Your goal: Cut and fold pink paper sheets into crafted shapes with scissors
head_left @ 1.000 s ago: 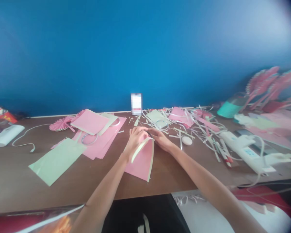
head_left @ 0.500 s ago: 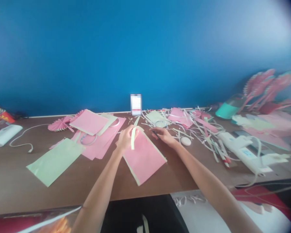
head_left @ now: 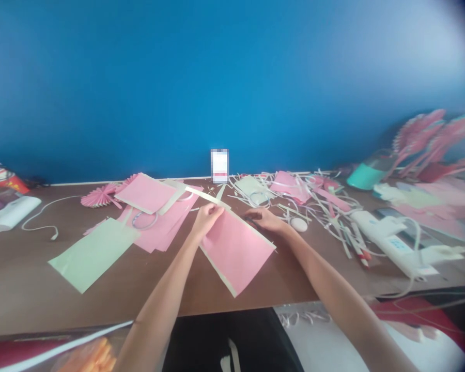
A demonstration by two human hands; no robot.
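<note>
My left hand (head_left: 208, 219) pinches a pale green paper strip (head_left: 197, 193) at the top corner of a pink sheet (head_left: 238, 250). The strip points up and to the left from my fingers. Pale borders show along the sheet's edges, and it lies slanted on the table before me. Just right of the sheet's upper edge is my right hand (head_left: 265, 218), its fingers curled around a dark slim object (head_left: 251, 220) whose kind is mostly hidden. A white round object (head_left: 298, 224) lies beside my right wrist.
A green sheet (head_left: 95, 253), pink sheets (head_left: 145, 194) and a folded pink fan (head_left: 99, 195) lie left. Paper scraps (head_left: 256, 187) and strips cover the back right. A power strip (head_left: 395, 245) and a teal container (head_left: 366, 175) stand right. A phone-like screen (head_left: 219, 165) leans on the blue wall.
The pale strip, which hung down over the pink sheet, now points up-left from my left hand. The sheet has shifted slightly right; my right hand stays near its edge.
</note>
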